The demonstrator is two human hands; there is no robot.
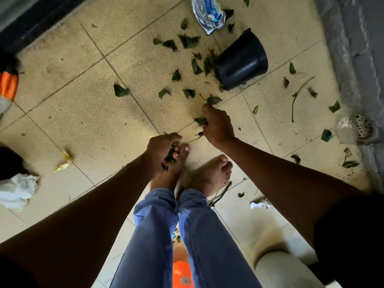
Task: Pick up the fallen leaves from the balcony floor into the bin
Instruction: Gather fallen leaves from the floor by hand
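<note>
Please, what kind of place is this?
Probably a home balcony or small outdoor floor: beige floor tiles, green leaves scattered around a tipped black pot, and a round floor drain by the grey wall.

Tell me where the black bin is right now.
In the head view the black bin lies tipped on its side on the tiled floor, upper right of centre, beyond the right hand, just below a crumpled plastic wrapper.

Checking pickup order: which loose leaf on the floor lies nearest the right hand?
The stemmed leaf just beyond the right hand's fingertips, on the near side of the black pot; the other loose leaves lie farther off.
</note>
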